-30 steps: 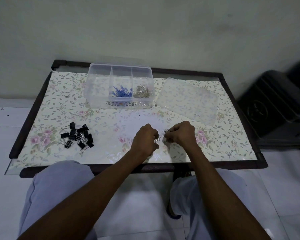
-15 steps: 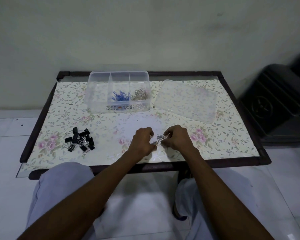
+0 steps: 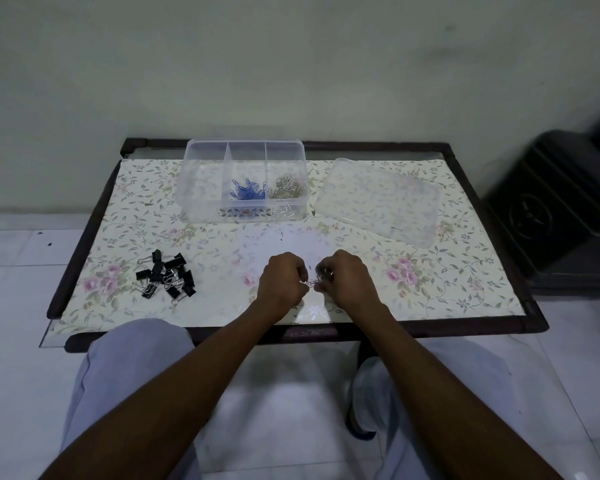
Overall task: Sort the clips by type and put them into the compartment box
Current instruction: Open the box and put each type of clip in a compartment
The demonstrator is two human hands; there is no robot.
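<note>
Near the table's front edge, the left hand and right hand pinch a small cluster of silver wire paper clips together; the clear three-compartment plastic box sits far behind.

One compartment box with three compartments; beside it one lid; two hands; about twelve black binder clips.

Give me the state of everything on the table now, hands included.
Clear plastic compartment box: open, left section bare.
Blue paper clips: middle section.
Silver paper clips: right section.
Clear lid: off, beside box.
Black binder clips: unsorted pile.
Left hand, right hand: pinching small metal clips.
</note>
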